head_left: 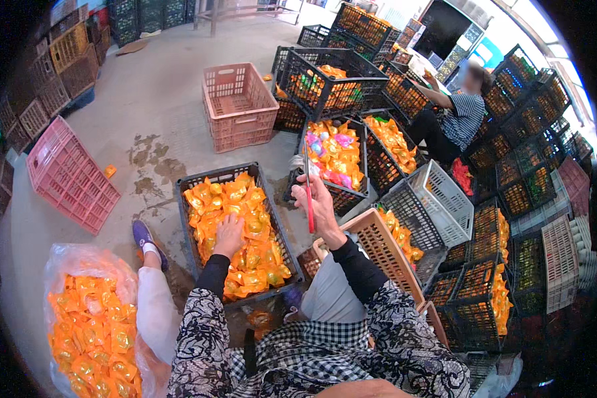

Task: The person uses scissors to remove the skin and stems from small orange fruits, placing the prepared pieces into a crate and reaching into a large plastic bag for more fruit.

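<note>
My left hand (230, 236) lies palm down on fruit in shiny orange wrappers (251, 199); its fingers are apart and it seems to hold nothing. The wrapped fruit fills a black plastic crate (270, 215) in front of me. My right hand (321, 204), raised to the right of this crate, grips a thin tool with a red handle (310, 211) and a narrow, upward-pointing blade; the exact kind cannot be told. Behind that hand stands another black crate (363, 159) of orange packets, with some pink and white ones among them.
At my left, a clear plastic bag (59, 258) holds more orange packets. A pink crate (74, 174) stands tilted, and a salmon-coloured crate (241, 124) is farther ahead. Stacked crates (520, 164) line the right side, where another person (460, 112) sits. A tan crate (385, 248) leans beside my right arm.
</note>
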The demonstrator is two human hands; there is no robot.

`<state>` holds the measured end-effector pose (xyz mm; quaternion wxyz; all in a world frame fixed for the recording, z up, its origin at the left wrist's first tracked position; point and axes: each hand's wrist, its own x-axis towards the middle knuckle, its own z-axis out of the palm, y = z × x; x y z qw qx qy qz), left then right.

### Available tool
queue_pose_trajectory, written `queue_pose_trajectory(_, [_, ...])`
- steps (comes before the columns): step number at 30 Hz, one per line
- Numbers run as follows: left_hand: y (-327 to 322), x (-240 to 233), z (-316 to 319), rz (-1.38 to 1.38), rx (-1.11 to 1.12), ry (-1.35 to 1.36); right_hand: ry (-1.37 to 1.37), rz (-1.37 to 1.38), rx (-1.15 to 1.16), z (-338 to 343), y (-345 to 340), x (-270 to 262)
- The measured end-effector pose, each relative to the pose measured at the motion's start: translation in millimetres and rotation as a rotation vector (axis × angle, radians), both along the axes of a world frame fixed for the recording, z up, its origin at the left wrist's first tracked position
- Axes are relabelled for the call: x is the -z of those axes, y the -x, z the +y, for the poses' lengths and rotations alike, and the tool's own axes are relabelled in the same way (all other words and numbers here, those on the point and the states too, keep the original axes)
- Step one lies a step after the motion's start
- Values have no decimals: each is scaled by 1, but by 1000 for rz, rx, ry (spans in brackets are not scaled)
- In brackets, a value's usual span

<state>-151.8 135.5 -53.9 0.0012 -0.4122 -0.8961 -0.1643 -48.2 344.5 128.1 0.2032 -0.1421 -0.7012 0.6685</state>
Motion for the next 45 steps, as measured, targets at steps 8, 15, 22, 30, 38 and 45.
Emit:
queue_pose_trajectory(8, [-4, 27, -15, -271, -201, -87, -7, 16, 2, -2, 4, -6])
queue_pose_trajectory(15, [4, -7, -39, -1207, -457, -1345, -194, -8, -124, 3, 11, 6])
queue_pose_trajectory(22, [-44, -138, -70, -1503, -200, -1699, -396, -209, -460, -32, -50, 5])
queue_pose_trajectory(30, [-109, -176, -93, -1202, -265, -1472, -520, -310, -655, -63, -88, -8])
queue_pose_trajectory(38, [-120, -163, -77, -1329, -204, -1444, -498, -320, -698, -73, -93, -12])
queue_pose_trajectory(45, [-133, -157, -76, -1384, -279, -1522, -370, -364, -605, -82, -101, 2])
